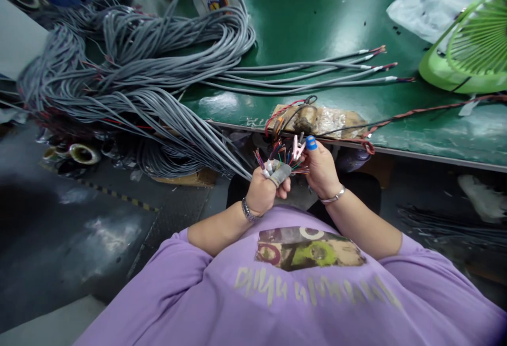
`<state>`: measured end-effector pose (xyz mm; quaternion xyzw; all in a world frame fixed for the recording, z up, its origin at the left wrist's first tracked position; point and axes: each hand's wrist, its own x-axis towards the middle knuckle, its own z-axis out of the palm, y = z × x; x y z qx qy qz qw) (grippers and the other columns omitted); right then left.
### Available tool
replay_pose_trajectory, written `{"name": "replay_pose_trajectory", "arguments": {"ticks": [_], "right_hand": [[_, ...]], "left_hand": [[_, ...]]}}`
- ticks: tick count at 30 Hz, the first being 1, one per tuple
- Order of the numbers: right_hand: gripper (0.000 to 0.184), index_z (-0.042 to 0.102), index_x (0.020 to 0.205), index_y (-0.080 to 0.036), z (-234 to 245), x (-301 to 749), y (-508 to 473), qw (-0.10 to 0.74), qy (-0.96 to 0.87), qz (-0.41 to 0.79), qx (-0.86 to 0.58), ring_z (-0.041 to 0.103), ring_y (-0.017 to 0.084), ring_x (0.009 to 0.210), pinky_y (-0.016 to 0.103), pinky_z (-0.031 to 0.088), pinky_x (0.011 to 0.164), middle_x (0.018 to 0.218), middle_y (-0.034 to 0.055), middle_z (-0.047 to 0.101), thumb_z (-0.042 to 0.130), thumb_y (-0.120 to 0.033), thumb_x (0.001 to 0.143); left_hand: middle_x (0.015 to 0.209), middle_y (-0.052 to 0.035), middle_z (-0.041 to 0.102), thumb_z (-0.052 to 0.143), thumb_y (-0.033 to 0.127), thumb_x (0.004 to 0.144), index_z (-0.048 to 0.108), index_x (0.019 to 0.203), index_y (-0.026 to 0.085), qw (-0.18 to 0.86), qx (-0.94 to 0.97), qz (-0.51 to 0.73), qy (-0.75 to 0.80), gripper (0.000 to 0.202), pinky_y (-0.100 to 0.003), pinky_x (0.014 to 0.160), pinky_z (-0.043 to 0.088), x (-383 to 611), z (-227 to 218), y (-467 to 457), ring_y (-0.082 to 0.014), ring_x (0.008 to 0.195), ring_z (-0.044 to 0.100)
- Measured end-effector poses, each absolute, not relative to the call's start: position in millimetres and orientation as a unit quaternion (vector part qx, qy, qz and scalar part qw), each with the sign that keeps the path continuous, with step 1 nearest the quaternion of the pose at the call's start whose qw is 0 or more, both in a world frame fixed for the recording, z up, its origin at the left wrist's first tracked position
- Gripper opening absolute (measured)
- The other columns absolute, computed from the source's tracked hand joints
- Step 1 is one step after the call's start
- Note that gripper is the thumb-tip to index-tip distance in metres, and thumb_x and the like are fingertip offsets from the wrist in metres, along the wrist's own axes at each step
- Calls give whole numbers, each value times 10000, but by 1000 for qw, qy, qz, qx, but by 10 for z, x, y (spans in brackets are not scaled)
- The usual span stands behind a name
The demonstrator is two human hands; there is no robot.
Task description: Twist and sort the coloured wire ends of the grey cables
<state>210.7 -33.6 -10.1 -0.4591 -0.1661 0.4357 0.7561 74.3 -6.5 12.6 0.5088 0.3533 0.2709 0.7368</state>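
My left hand (264, 192) is closed around the stripped ends of a bundle of grey cables (225, 158); a grey wrap covers its thumb. Thin coloured wires (283, 155) fan out from the cable ends above that thumb. Close on the right is my right hand (322, 169), fingers curled inward at the wire tips, with a blue cover (311, 142) on the thumb. What lies between these fingers is hidden. A pink clip (298, 148) shows between the two hands, just in front of the bench edge; I cannot tell what holds it.
A large heap of grey cables (158, 61) fills the left of the green bench (309, 13). Several cable ends reach rightward. A taped wooden block (336, 120) lies at the front edge. A green fan (471, 45) and a plastic bag (433, 8) stand right.
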Motion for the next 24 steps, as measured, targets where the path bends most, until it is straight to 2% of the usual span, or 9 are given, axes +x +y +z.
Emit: {"name": "replay_pose_trajectory", "arguments": {"ticks": [4,7,14,19,22,24], "right_hand": [[572,672,808,-204,-67,2115,-298,702,-142,565,-410,540,109,541,256,426,518,611,-14,622,664,-769,716],[576,688,879,-202,-67,2149,-276,688,-110,605,-385,580,112,547,257,461,539,650,-10,669,691,-752,707],[523,654,816,-204,-93,2154,-259,691,-77,609,-381,581,120,529,264,477,523,680,2,690,718,-714,716],[561,660,804,-218,-50,2143,-303,691,-97,616,-366,570,108,543,238,460,515,699,-2,685,618,-775,756],[623,682,791,-203,-64,2225,-377,652,-141,645,-373,572,120,545,250,464,518,688,23,679,562,-814,763],[663,704,789,-183,-98,2314,-442,608,-184,671,-384,582,132,548,266,478,529,679,42,680,586,-832,723]], "left_hand": [[510,44,583,758,585,699,538,689,176,732,517,261,358,465,-183,332,331,739,113,-70,-54,331,455],[500,48,571,769,582,688,526,673,177,733,516,258,361,473,-183,338,339,745,114,-74,-54,330,448],[506,48,583,762,559,704,526,678,176,729,524,253,361,451,-186,345,356,740,73,-74,-54,337,450],[525,36,603,738,542,746,523,679,176,731,533,248,347,430,-183,343,349,689,48,-82,-57,342,461],[525,27,607,717,564,765,527,677,174,723,546,239,350,442,-181,345,341,646,42,-88,-62,347,478],[521,22,606,709,566,776,531,664,171,718,556,233,348,448,-179,346,342,624,35,-87,-62,348,483]]}}
